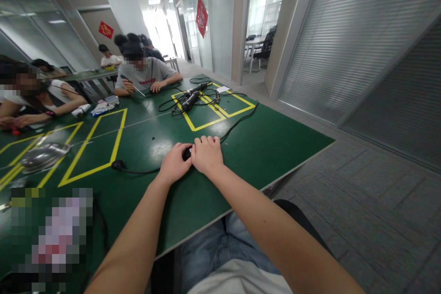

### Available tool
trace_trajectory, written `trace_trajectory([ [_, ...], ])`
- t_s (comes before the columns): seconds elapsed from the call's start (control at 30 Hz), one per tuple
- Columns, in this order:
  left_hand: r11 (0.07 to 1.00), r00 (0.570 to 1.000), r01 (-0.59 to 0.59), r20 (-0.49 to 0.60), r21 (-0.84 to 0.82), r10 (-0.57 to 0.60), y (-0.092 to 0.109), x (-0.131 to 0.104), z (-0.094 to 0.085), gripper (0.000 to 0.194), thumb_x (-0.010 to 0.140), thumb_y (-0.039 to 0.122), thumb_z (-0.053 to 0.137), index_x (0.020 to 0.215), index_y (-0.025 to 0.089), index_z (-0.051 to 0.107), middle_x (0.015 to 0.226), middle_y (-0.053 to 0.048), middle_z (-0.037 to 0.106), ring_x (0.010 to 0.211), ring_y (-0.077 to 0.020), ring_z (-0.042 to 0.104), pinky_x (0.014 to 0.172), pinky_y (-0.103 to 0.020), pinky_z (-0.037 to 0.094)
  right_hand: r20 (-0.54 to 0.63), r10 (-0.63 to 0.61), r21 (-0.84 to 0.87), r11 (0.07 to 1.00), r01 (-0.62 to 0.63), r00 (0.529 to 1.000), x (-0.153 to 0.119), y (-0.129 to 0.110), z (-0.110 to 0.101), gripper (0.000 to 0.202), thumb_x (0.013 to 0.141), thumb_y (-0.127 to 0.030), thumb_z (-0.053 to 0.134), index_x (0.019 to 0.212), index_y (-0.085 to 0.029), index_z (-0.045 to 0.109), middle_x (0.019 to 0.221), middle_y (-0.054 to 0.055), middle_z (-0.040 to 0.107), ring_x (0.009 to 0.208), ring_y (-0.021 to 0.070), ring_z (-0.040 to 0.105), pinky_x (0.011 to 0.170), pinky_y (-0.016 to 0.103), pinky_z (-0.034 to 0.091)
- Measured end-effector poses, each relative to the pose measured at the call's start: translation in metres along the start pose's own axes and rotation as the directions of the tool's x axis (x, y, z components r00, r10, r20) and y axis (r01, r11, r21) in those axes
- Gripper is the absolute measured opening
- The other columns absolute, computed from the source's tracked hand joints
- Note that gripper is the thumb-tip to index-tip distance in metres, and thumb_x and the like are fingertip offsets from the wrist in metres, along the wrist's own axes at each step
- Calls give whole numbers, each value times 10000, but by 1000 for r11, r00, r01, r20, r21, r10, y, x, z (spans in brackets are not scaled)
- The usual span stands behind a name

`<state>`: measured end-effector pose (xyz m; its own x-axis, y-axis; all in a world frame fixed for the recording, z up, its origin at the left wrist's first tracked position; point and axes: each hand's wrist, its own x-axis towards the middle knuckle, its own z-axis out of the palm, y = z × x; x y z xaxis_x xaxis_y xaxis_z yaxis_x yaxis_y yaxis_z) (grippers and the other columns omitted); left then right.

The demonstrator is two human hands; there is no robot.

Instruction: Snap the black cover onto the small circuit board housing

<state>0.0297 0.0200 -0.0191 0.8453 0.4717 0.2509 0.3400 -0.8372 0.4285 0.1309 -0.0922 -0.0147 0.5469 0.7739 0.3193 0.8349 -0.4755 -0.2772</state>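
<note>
My left hand (175, 161) and my right hand (208, 155) meet just above the green table (275, 138), near its front edge. Both are closed around a small black corded object (187, 152), mostly hidden by the fingers. A bit of white shows on it between my hands. From its left side a black cord (141, 172) runs to a round black plug or end piece (118, 165) lying on the table. Another black cord (237, 121) leads from beyond my right hand toward the far edge.
Black corded tools (191, 100) lie tangled inside yellow tape outlines (195, 128). At left are a shiny metal dish (44, 156) and some packets (104, 105). Across the table one person (148, 71) holds a thin rod; another person (65, 96) sits further left.
</note>
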Motion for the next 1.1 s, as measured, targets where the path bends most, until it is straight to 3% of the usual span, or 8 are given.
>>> trace_trajectory([
  [0.37, 1000, 999, -17, -41, 18, 18, 3, -1, 3, 436, 963, 304, 608, 1358, 188, 752, 1252, -147, 773, 1179, -331, 734, 1059, -456, 587, -11, -8, -25, 1000, 8, 1000, 0, 1, -1, 363, 1148, -296, 411, 1233, -146, 731, 1275, 187, 738, 1213, 338, 643, 1046, 487, 403],
  [0.5, 1000, 998, 1, -68, -2, -1, 5, -2, 7, 605, 986, 317, 601, 1567, 153, 566, 1320, -174, 763, 1231, -350, 723, 1091, -498, 575, -19, -14, -30, 999, 14, 1000, 0, 2, -1, 357, 1143, -267, 410, 1216, -146, 737, 1263, 185, 749, 1211, 332, 648, 1042, 477, 407],
  [0.6, 1000, 998, 13, -68, -1, -13, 6, -2, 10, 644, 1016, 332, 567, 1619, 122, 486, 1340, -198, 754, 1246, -364, 715, 1106, -528, 560, -20, -17, -31, 999, 16, 1000, 1, 3, 1, 342, 1138, -263, 422, 1195, -150, 739, 1245, 179, 755, 1203, 322, 654, 1035, 464, 407],
  [0.8, 999, 993, -33, -114, 21, 35, 8, 0, 16, 523, 964, 249, 613, 1481, 170, 621, 1371, -166, 770, 1318, -371, 662, 1149, -541, 530, -29, 4, -7, 1000, -5, 1000, 6, 10, 5, 310, 1123, -265, 439, 1165, -175, 732, 1224, 154, 772, 1180, 313, 668, 1044, 467, 388],
  [1.1, 930, 986, 67, -117, -362, -117, 6, 2, 16, 500, 935, 232, 690, 1427, 221, 601, 1292, -120, 804, 1239, -294, 740, 1106, -484, 566, 6, 136, 196, 971, -134, 991, 13, 25, 7, 388, 1132, -217, 339, 1182, -213, 724, 1177, 116, 804, 1140, 277, 712, 1030, 403, 411],
])
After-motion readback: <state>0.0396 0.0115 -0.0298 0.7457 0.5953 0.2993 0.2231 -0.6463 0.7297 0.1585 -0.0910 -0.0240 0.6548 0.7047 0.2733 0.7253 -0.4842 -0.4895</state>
